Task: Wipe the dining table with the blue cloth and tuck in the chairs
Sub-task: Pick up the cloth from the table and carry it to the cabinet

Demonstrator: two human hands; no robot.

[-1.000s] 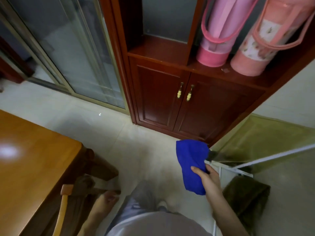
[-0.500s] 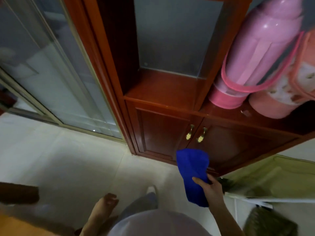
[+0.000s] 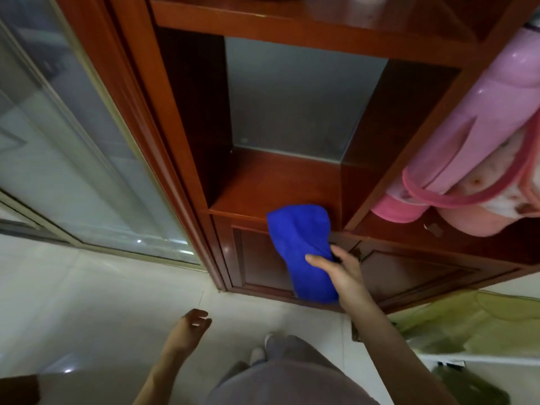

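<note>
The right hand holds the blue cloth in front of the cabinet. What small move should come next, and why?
Probably ease the right hand forward and lay the blue cloth on the open shelf: the cloth's top already overlaps the shelf's front edge, and the hand reaches toward it. The left hand hangs loose, holding nothing.

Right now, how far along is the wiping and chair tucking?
Done: nothing can be confirmed; no table or chair clearly shows. In hand: the right hand grips the blue cloth before the wooden cabinet; the left hand hangs empty. Left: wiping and tucking cannot be judged.
</note>
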